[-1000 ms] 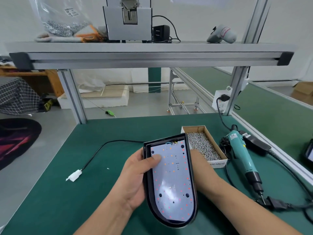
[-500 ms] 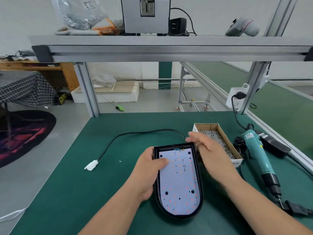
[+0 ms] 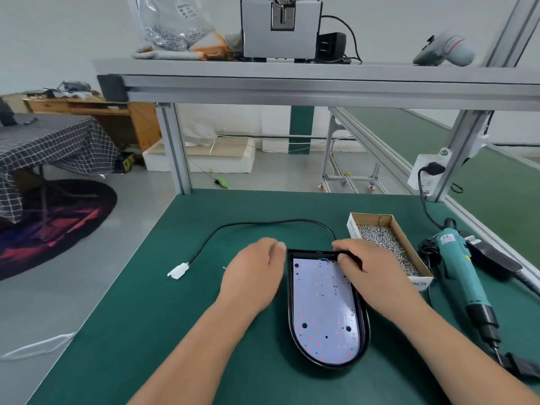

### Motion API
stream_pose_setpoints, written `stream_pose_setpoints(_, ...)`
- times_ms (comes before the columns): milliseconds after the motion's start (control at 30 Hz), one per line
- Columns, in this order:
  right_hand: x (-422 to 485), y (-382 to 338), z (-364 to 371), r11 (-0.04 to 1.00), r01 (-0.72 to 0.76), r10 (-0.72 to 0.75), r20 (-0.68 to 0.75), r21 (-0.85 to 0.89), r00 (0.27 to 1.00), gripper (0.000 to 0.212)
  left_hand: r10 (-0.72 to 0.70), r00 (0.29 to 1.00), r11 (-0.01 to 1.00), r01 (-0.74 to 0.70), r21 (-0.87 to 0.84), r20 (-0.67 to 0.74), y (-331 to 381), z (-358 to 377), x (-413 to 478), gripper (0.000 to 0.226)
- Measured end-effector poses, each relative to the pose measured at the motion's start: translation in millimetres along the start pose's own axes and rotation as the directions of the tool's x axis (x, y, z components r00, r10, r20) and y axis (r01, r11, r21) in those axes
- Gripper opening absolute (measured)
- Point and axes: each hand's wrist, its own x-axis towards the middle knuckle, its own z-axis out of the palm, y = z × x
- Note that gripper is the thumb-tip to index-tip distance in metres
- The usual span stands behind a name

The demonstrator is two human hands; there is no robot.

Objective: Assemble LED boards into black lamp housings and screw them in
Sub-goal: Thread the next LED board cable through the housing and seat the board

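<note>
The black lamp housing (image 3: 328, 366) lies flat on the green mat (image 3: 175, 331), a little right of centre in the lower half of the frame, with its rounded end towards the bottom edge. The LED board (image 3: 321, 314) sits inside it, white face up, dotted with small red and orange points and a few dark holes.

My right hand (image 3: 377, 273) is curled over the housing's upper right corner. The thumb runs along the far rim and the fingertips (image 3: 343, 258) bend down onto the top edge of the board, so the rim is pinched between them. My left hand (image 3: 254, 276) rests on the mat just left of the housing's upper left corner. Its fingers are curled in and the thumb tip is close to that corner, but I cannot tell whether it holds anything.

A black cable (image 3: 263, 225) arcs from the housing's top edge towards centre left and ends in a white connector (image 3: 178, 270) on the mat. Just right of my right hand stands an open cardboard box (image 3: 404, 238) full of screws (image 3: 385, 244). Further right a teal electric screwdriver (image 3: 458, 276) lies on the mat, tip towards the lower right corner.
</note>
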Motion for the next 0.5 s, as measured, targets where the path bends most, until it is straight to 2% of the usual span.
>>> stream_pose_setpoints(100,0,-2,-1,1.000,-0.010,0.011,-0.021,0.025,1.000,0.027,-0.052,0.978,0.939,0.117,0.325,-0.202,-25,-32,18,0.025)
stream_pose_setpoints(200,-1,-2,0,0.998,-0.022,0.024,-0.038,0.062,0.999,0.027,-0.215,0.961,0.859,0.270,0.435,-0.173,-57,-59,28,0.027)
stream_pose_setpoints(267,-1,-1,0,0.998,-0.027,0.029,-0.031,0.064,0.999,0.027,-0.332,0.940,0.832,0.329,0.447,-0.074,-71,-68,29,0.028)
stream_pose_setpoints(333,0,0,0,0.997,-0.039,0.040,-0.020,0.070,0.999,0.027,-0.363,0.932,0.857,0.331,0.395,0.007,-80,-74,29,0.031)
stream_pose_setpoints(433,0,0,1,0.997,-0.040,0.040,-0.010,0.070,0.999,0.027,-0.257,0.960,0.947,0.228,0.225,0.112,-79,-74,27,0.019)
stream_pose_setpoints(500,0,1,2,0.997,-0.036,0.037,-0.017,0.065,0.999,0.027,-0.152,0.977,0.974,0.122,0.190,0.152,-73,-65,27,0.013)
